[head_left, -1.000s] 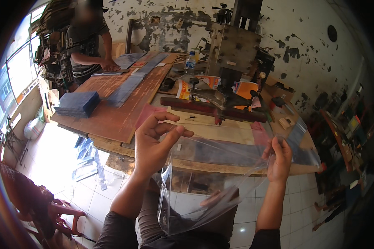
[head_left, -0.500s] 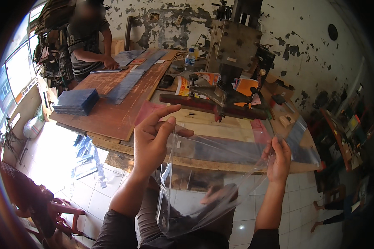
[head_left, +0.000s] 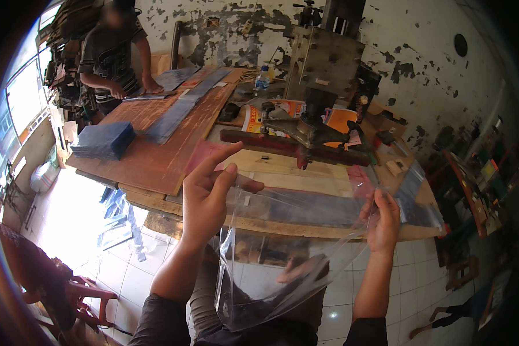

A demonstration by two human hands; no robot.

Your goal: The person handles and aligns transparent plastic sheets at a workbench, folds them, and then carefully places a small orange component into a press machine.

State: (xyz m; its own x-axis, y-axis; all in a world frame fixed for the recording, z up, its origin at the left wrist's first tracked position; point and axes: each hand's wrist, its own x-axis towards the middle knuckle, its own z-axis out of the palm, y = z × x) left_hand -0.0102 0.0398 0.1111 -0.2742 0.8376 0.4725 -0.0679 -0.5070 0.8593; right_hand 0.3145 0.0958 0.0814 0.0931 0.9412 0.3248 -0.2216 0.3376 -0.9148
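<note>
A limp, see-through clear plastic sheet hangs between my two hands, folded along its left side like a bag. At its upper left corner, my left hand pinches the edge between thumb and fingers, with the index finger stretched out. My right hand grips the upper right corner with curled fingers. Slack film sags down over my lap, and my legs show through it. Behind it, strips of bluish film lie along the bench's near edge, below a press with a red-edged bar.
On the brown board at left stand a stack of blue film and a long film strip. A co-worker stands beyond it, hands on the board. Film scraps and a red stool are on the floor.
Both my hands keep hold of the plastic, shifted only slightly left in view. The co-worker has straightened, with hands now apart. A distant person's legs at right have moved.
</note>
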